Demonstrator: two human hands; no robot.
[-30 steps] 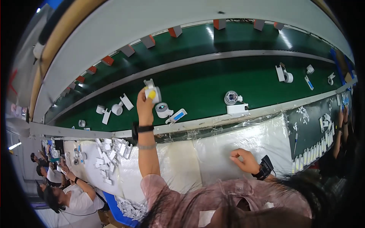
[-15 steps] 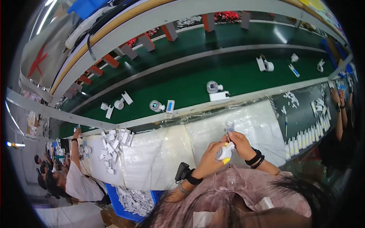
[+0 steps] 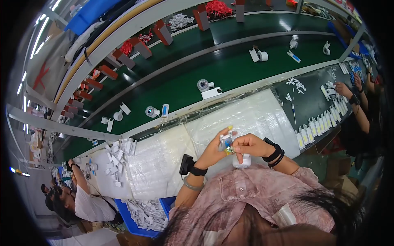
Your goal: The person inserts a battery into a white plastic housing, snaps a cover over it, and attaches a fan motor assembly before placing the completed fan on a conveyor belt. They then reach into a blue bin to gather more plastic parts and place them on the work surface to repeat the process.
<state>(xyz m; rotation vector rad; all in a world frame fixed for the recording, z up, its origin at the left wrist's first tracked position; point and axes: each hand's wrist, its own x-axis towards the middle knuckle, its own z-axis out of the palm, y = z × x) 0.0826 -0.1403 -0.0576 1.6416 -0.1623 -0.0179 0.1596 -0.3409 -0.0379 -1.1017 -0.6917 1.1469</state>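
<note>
Just above the padded white mat, close to my chest, I hold a small white device with yellow and blue parts. My left hand is closed round its far part, fingers curled and thumb up. My right hand pinches at the blue area on it, fingertips touching the device; what lies between them is too small to make out. Below my right fingers shows the device's round white part. Black bands circle both wrists.
Beyond the mat a green conveyor belt carries several white units. White parts lie piled at the left; a blue bin holds more. At the right are a row of white pieces, a thin screwdriver and a co-worker's hand.
The device has been turned so its round part faces my body and its blue area shows. My right hand has shifted onto that area. The whole view has swung a little.
</note>
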